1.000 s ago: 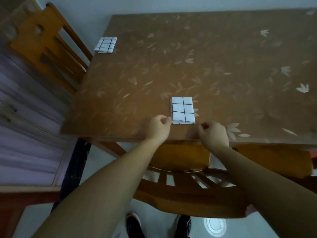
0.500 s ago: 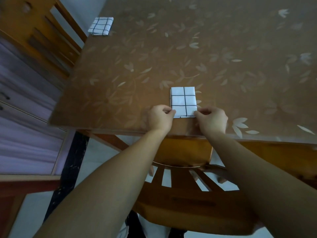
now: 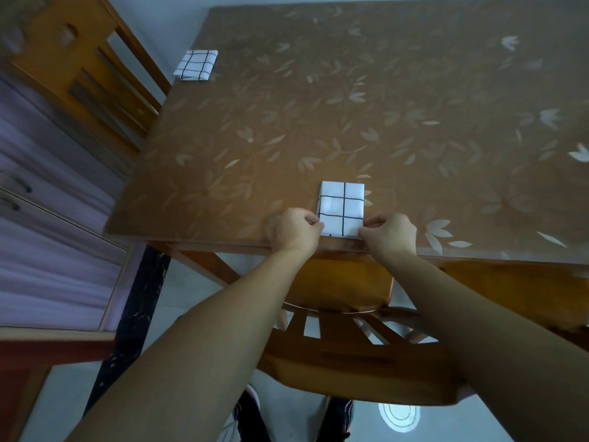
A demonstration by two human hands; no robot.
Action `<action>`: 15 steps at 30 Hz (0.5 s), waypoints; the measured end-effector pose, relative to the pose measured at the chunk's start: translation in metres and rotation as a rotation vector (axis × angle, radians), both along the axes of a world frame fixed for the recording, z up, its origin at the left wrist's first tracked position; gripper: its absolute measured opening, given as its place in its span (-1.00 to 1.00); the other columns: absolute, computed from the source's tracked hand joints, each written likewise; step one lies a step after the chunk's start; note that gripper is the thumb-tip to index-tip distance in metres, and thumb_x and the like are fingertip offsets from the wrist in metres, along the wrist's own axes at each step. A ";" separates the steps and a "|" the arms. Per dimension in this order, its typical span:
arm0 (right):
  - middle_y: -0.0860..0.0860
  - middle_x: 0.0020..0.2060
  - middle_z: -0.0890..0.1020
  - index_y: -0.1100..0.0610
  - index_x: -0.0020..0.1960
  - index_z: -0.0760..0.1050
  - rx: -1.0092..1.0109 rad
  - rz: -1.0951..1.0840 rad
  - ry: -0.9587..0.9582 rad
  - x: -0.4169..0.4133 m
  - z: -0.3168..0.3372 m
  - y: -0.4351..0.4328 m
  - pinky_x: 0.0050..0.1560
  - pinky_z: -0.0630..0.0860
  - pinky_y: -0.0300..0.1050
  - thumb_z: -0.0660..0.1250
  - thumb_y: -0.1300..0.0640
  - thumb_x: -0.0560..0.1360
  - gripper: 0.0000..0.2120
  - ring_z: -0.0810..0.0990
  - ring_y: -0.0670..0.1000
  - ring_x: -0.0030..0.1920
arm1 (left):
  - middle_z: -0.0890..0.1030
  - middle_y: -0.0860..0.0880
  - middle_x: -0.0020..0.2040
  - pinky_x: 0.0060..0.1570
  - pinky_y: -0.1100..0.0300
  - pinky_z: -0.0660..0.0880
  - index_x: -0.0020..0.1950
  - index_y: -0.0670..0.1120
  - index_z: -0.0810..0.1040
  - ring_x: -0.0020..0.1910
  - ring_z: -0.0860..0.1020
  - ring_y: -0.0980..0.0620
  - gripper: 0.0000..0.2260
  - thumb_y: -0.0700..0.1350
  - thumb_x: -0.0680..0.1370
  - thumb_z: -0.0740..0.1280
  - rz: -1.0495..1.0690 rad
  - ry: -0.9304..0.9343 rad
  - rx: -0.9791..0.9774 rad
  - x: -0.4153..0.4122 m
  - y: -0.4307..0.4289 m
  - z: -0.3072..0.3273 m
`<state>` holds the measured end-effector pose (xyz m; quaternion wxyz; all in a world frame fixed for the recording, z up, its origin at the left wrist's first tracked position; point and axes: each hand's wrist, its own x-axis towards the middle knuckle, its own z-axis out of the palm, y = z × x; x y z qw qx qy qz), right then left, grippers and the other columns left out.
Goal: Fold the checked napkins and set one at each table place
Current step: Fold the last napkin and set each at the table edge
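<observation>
A folded white napkin with black checks lies flat on the brown leaf-patterned table, close to the near edge. My left hand pinches its near left corner. My right hand pinches its near right corner. Both hands rest on the tabletop at the edge. A second folded checked napkin lies at the far left corner of the table, in front of a chair.
A wooden chair is tucked under the near edge below my arms. Another wooden chair stands at the table's left side. A purple-fronted cabinet runs along the left. My feet show on the pale floor.
Both hands closed in on the napkin's near corners and took hold of them. The napkin now sits a little nearer to the table edge.
</observation>
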<state>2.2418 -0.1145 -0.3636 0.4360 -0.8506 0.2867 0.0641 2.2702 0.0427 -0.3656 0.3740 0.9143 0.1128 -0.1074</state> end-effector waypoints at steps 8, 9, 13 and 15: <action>0.02 -0.12 0.65 0.08 0.02 0.62 -0.107 0.082 -0.023 -0.009 -0.004 0.003 -0.08 0.62 0.03 0.36 0.12 0.43 -0.82 0.61 0.05 -0.09 | 0.67 0.01 -0.04 -0.11 0.16 0.53 0.00 -0.04 0.66 0.01 0.59 -0.01 -0.91 -0.08 0.52 0.42 -0.016 0.004 -0.035 -0.010 0.006 -0.011; 0.02 -0.14 0.64 0.09 0.02 0.61 -0.119 0.089 -0.035 -0.010 -0.004 0.004 -0.07 0.62 0.03 0.36 0.12 0.44 -0.82 0.60 0.05 -0.09 | 0.66 0.02 -0.07 -0.08 0.13 0.56 -0.02 -0.02 0.66 0.03 0.59 -0.03 -0.92 -0.07 0.52 0.42 -0.015 -0.010 -0.029 -0.011 0.007 -0.011; 0.03 -0.17 0.64 0.12 0.00 0.61 -0.139 0.104 -0.057 -0.010 -0.005 0.005 -0.10 0.62 0.03 0.36 0.14 0.44 -0.84 0.60 0.04 -0.13 | 0.67 0.03 -0.08 -0.06 0.11 0.57 -0.03 -0.02 0.66 0.01 0.60 -0.02 -0.92 -0.08 0.50 0.43 -0.013 -0.031 -0.016 -0.011 0.008 -0.010; 0.05 -0.17 0.65 0.13 -0.01 0.61 -0.136 0.106 -0.060 -0.010 -0.005 0.005 -0.13 0.61 -0.01 0.36 0.16 0.44 -0.85 0.60 0.03 -0.15 | 0.68 0.02 -0.07 -0.05 0.10 0.59 -0.01 -0.03 0.67 0.00 0.60 -0.01 -0.91 -0.08 0.51 0.43 -0.008 -0.036 -0.014 -0.010 0.008 -0.010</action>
